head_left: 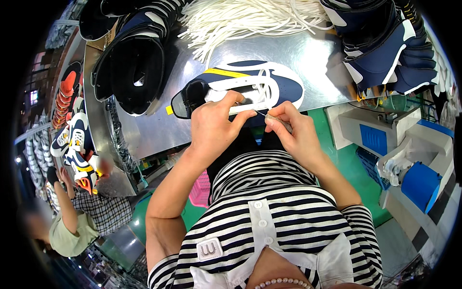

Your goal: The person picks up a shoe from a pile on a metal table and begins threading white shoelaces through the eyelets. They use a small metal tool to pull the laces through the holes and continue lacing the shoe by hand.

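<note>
A navy and white shoe upper with a yellow stripe lies sideways on the metal table, its toe to the right and its black-lined heel to the left. A white shoelace is threaded through part of its eyelet area. My left hand grips the upper's near edge, fingertips inside the opening and thumb outside. Just right of it, my right hand is closed in a pinch beside the eyelet edge. Between its fingers is a small greyish thing whose kind I cannot make out.
Loose white laces are heaped at the back of the metal table. Stacked navy and black uppers stand at left and right. Finished-looking shoes lie far left, near another person. A white and blue machine stands right.
</note>
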`<state>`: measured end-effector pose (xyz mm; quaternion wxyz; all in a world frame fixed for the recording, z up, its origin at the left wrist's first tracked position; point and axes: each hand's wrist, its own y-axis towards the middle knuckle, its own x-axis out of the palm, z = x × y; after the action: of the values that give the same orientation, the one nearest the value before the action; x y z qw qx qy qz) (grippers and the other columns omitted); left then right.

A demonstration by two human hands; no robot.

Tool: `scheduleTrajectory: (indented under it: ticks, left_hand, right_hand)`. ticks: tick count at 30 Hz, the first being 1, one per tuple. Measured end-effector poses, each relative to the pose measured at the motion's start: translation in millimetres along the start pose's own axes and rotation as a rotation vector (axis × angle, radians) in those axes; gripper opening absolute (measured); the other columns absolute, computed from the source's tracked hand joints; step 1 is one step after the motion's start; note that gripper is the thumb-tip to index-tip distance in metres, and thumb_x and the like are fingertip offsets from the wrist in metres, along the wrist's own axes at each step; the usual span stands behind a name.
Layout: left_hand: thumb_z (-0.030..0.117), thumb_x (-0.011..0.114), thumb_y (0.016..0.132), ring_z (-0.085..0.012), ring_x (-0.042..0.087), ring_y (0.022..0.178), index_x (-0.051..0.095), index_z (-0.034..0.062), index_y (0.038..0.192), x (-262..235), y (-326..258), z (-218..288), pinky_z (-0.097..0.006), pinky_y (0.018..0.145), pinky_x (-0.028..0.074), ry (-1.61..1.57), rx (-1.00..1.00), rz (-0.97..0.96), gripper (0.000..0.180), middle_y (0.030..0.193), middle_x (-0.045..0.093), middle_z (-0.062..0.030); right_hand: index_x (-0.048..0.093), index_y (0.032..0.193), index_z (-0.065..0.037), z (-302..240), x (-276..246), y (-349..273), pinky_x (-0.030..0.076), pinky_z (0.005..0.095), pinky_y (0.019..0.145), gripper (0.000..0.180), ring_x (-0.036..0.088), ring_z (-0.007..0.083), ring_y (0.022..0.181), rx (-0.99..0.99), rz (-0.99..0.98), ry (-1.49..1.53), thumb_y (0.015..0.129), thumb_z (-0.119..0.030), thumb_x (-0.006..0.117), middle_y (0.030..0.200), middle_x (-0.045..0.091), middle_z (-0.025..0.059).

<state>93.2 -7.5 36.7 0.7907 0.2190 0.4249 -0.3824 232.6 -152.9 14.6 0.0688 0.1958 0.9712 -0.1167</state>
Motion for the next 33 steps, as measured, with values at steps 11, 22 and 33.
scheduleTrajectory:
  ticks: [11, 22, 33]
  left_hand:
    - [0.007, 0.079, 0.076, -0.0246, 0.055, 0.052, 0.066, 0.001, 0.095, 15, -4, -21, -0.034, 0.052, 0.041, 0.002, 0.537, 0.196, 0.024, 0.064, 0.061, -0.0073]
    - [0.007, 0.077, 0.077, -0.0241, 0.057, 0.055, 0.06, 0.0021, 0.102, 14, -12, -27, -0.034, 0.052, 0.044, 0.025, 0.574, 0.161, 0.032, 0.071, 0.063, -0.0078]
    - [0.004, 0.067, 0.083, -0.025, 0.062, 0.063, 0.061, -0.0038, 0.108, 14, -24, -10, -0.035, 0.058, 0.045, 0.005, 0.488, 0.077, 0.028, 0.073, 0.063, -0.01]
  right_hand:
    - [0.056, 0.089, -0.001, 0, 12, 25, 0.042, 0.0232, 0.056, 0.015, 0.058, 0.0077, 0.062, 0.161, -0.104, 0.066, 0.095, -0.013, 0.062, 0.072, 0.068, 0.0051]
    - [0.05, 0.091, -0.001, 1, 26, 15, 0.049, 0.0359, 0.061, 0.016, 0.066, 0.0266, 0.065, 0.082, -0.053, 0.013, 0.094, -0.015, 0.059, 0.071, 0.066, 0.0108]
    - [0.05, 0.099, -0.001, -10, 21, 14, 0.051, 0.0413, 0.062, 0.015, 0.067, 0.0326, 0.067, 0.039, -0.089, -0.124, 0.096, -0.015, 0.055, 0.071, 0.067, 0.0122]
